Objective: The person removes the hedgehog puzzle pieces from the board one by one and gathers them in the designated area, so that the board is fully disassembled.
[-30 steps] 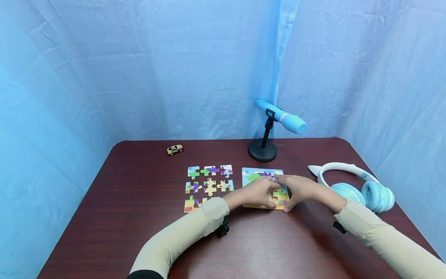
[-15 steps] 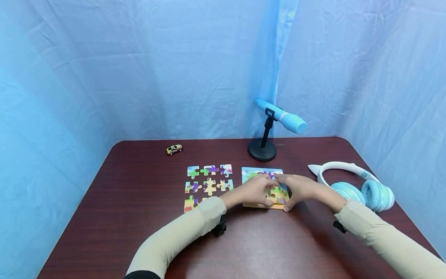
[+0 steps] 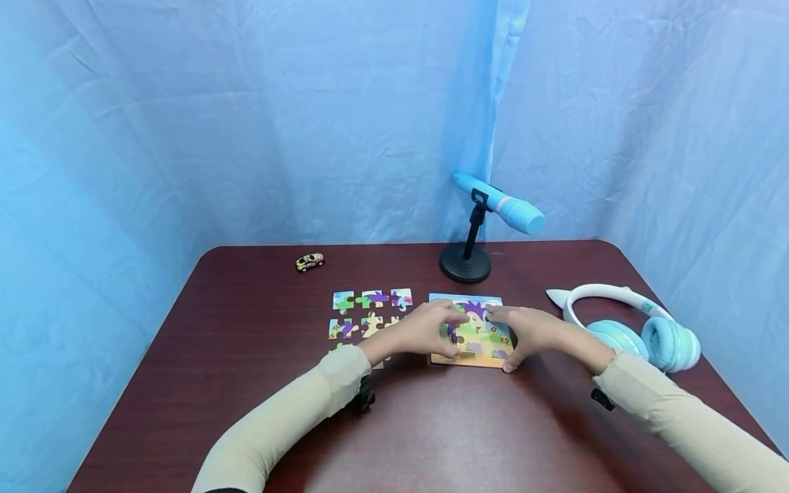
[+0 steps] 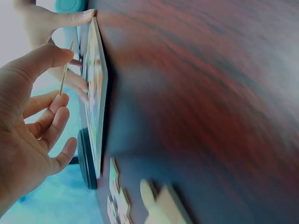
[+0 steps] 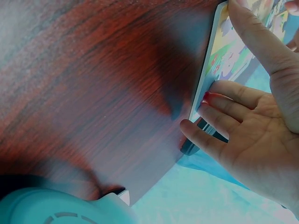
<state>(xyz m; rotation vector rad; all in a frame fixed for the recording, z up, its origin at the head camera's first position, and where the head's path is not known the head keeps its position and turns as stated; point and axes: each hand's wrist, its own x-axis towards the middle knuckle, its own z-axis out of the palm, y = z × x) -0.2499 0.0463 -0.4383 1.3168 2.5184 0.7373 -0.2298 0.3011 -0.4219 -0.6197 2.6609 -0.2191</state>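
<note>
table [image 3: 246, 383]: dark wood | puzzle board [image 3: 487, 346]: flat near table centre, judged stiff and light, best steadied at edges, braced by straight-fingered right hand [image 3: 530, 332] | puzzle piece [image 4: 64, 74]: thin, light, pinched edgewise by left hand [image 3: 422, 332] above board

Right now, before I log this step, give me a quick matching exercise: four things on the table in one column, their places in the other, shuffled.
Things:
1. toy car
2. headphones
3. microphone stand
4. puzzle board

Places:
A. between the two hands
B. right edge of the table
C. far left, alone
D. far side, behind the puzzle board

Pairs: 1-C, 2-B, 3-D, 4-A
</note>
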